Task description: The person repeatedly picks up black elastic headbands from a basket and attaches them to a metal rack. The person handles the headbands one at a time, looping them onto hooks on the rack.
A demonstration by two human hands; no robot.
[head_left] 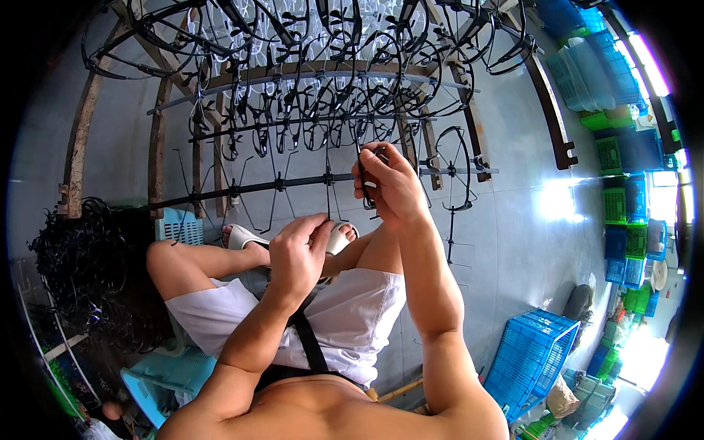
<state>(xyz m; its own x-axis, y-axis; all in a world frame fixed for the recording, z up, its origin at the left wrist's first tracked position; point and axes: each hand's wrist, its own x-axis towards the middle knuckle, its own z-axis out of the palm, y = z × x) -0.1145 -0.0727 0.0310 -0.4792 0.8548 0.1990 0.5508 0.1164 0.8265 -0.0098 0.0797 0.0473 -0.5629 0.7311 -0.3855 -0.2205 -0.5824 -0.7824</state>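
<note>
In front of me runs a dark rod (253, 188) with thin wire hooks branching from it. My left hand (297, 253) is closed in a pinch at the lower end of one wire hook (328, 194). Higher and to the right, my right hand (394, 183) is closed around a black eyeglass frame (361, 176), partly hidden by the fingers. At the right end of the rod, another black eyeglass frame (468, 172) hangs on the hooks. Beyond both hands, many black eyeglass frames (315, 136) hang in rows.
Brown rack uprights (158, 147) support the rods. At left lies a heap of thin black pieces (95, 271), with a light-blue basket (180, 227) nearby and another light-blue crate (150, 381) nearer me. A blue crate (532, 359) stands at right; stacked blue and green crates (616, 198) line the far right.
</note>
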